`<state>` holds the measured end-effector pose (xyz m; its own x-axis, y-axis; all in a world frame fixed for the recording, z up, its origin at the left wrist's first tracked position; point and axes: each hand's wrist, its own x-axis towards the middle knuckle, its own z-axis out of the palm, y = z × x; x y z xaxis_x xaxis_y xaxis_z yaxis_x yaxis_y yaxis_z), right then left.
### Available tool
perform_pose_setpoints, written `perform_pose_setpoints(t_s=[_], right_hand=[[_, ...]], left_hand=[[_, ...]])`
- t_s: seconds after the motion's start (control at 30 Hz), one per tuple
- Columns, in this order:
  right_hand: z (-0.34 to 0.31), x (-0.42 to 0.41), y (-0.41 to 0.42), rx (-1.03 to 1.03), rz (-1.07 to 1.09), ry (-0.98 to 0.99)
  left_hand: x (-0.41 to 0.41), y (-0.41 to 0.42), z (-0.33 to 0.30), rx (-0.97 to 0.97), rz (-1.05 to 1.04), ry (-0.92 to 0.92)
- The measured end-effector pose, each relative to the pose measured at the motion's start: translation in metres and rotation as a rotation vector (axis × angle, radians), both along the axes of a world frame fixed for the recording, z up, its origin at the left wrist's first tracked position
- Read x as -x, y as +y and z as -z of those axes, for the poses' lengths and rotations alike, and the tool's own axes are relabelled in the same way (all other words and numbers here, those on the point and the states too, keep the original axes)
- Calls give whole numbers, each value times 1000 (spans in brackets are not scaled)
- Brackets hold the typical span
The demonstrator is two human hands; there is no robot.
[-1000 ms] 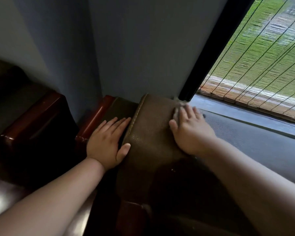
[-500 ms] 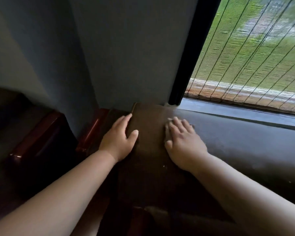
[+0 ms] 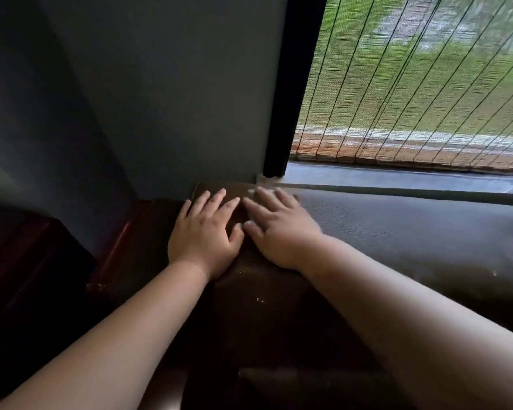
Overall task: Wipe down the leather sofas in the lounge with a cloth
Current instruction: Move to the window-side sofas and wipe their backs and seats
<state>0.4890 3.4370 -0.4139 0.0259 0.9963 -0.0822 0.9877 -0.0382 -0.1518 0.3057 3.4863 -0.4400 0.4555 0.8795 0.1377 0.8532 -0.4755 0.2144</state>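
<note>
The brown leather sofa (image 3: 397, 232) runs along the wall under the window, and its back ends in a corner at centre. My left hand (image 3: 203, 232) lies flat on top of that corner with its fingers straight and spread. My right hand (image 3: 279, 232) presses flat right beside it, the two thumbs almost touching. A pale sliver of the cloth (image 3: 251, 191) peeks out at my right fingertips. The rest of the cloth is hidden under that hand.
A grey wall stands directly behind the sofa corner. A black window frame (image 3: 290, 84) and a bamboo blind (image 3: 412, 99) rise at the right above a dark sill (image 3: 397, 176). A red-brown wooden armrest (image 3: 116, 241) and another dark seat lie at the left.
My left hand has moved right from the side of the backrest onto its top, next to my right hand. My right hand has slid slightly back from the wall corner.
</note>
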Motion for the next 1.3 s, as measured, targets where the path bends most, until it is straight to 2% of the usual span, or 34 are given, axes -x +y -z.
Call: perform_pose_setpoints(t_s=[0.03, 0.1, 0.17, 0.23, 0.3, 0.37, 0.47, 0.53, 0.6, 0.7, 0.77, 0.83, 0.93, 1.0, 1.1, 1.2, 1.27, 1.3], right_hand=[[5, 10, -7, -26, -88, 10], [3, -5, -20, -28, -110, 21], [0, -54, -30, 4, 31, 1], [-10, -110, -36, 61, 280, 14], [-20, -127, -39, 67, 415, 40], [-18, -88, -48, 37, 318, 45], [5, 1, -90, -69, -79, -14], [5, 4, -112, -65, -159, -20], [1, -45, -119, -76, -5, -62], [-11, -127, -131, -12, 430, -14], [-11, -130, -131, -11, 552, 22], [-5, -87, -128, -10, 409, 8], [8, -16, -142, -84, -1, -36], [3, -31, -148, -69, -55, -24], [-4, -115, -158, -44, 246, -49], [-17, -187, -155, 27, 631, 13], [-19, -179, -141, 93, 653, -3], [-16, -164, -137, 103, 550, 3]], left_hand=[[1, 0, 0, -9, 2, 9], [1, 0, 0, -15, -1, -7], [0, 0, 2, -21, -7, -37], [-2, -1, 4, -29, -10, -47], [-2, -1, 4, -38, -18, -33], [-2, -1, 3, -35, -14, -18], [-1, -4, 0, -37, -10, -32], [1, -3, 1, -43, -7, -35], [1, -2, 3, -52, 1, -35], [0, -2, 3, -67, 1, -38], [-2, -1, 1, -53, -4, -20], [-3, -2, -2, -26, -14, 14], [-4, -3, -7, 31, -40, 63], [-9, -2, -11, 98, -60, 103], [-34, -10, -21, 157, -116, 132], [-98, -33, -24, 145, 23, 68], [-144, -54, -23, 188, 83, 24], [-162, -63, -20, 189, 72, 15]])
